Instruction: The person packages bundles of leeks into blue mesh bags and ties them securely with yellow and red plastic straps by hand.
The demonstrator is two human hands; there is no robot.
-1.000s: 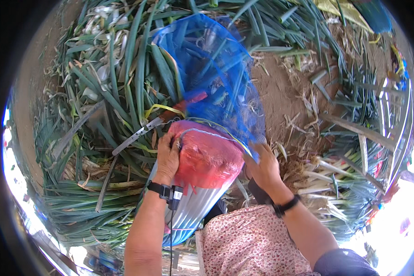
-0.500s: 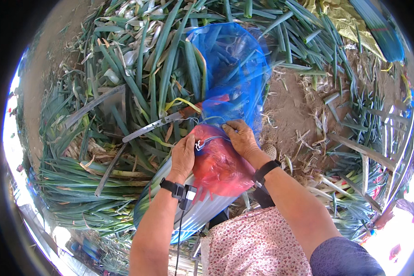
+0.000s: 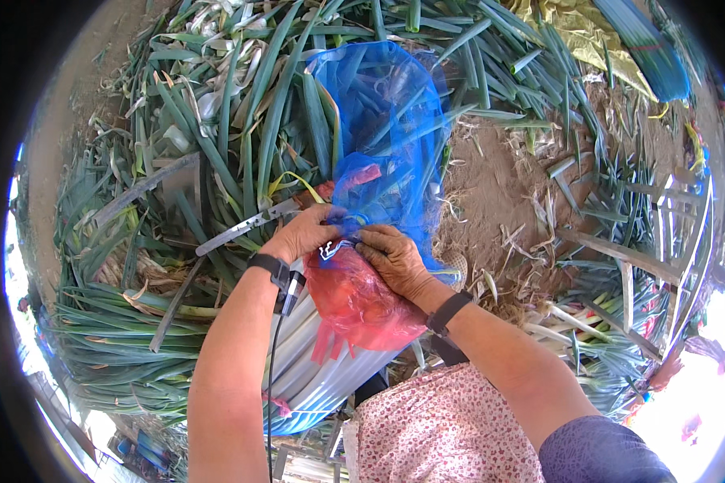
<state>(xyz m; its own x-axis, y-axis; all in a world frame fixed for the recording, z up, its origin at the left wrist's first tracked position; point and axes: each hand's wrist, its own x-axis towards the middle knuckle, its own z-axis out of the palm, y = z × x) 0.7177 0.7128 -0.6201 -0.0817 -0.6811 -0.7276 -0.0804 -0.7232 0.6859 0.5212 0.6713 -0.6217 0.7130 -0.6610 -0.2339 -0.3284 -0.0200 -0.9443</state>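
While the left hand (image 3: 304, 232) closes in, blue net (image 3: 389, 145) bunches

At nine o'clock I see the left hand, on the red plastic (image 3: 354, 298) a moment ago, pinching the net's gathered neck. The plastic sits at six, the net fans toward twelve. At four, the right hand (image 3: 396, 259) pinches that neck too.

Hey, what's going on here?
A person's left hand and right hand are pinching a blue net where it is bunched together, right beside some red plastic. The plastic covers one end of a bundle of pale stalks. Long green leaves lie around, and a blade lies to the left of the net.
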